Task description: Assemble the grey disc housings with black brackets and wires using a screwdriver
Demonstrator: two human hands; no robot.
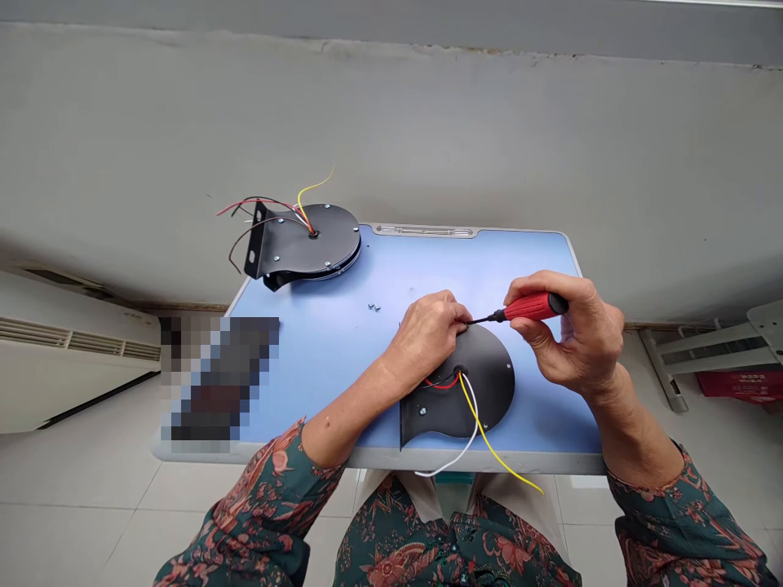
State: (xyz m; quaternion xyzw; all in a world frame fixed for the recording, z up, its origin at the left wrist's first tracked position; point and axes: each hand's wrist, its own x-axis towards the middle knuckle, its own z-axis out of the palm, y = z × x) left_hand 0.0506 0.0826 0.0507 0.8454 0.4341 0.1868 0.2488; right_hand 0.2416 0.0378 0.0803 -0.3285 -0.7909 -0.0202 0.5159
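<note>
My right hand (572, 330) is closed round the red and black handle of a screwdriver (531, 306), whose shaft points left. Its tip meets the far edge of a round black metal housing (489, 371) lying flat near the table's front edge. At that same spot, the fingers of my left hand (433, 326) are pinched together; whatever is between them is too small or hidden to make out. From the housing's centre hole come red, white and yellow wires (480, 432), the yellow and white ones hanging over the front edge. One screw (422, 412) sits on its near-left part.
A second black housing (327, 228) with a slotted bracket and loose wires stands at the back left. Loose screws (374, 306) lie mid-table. A blurred dark object (223, 379) lies at the left on the blue table (526, 253). A wall rises behind.
</note>
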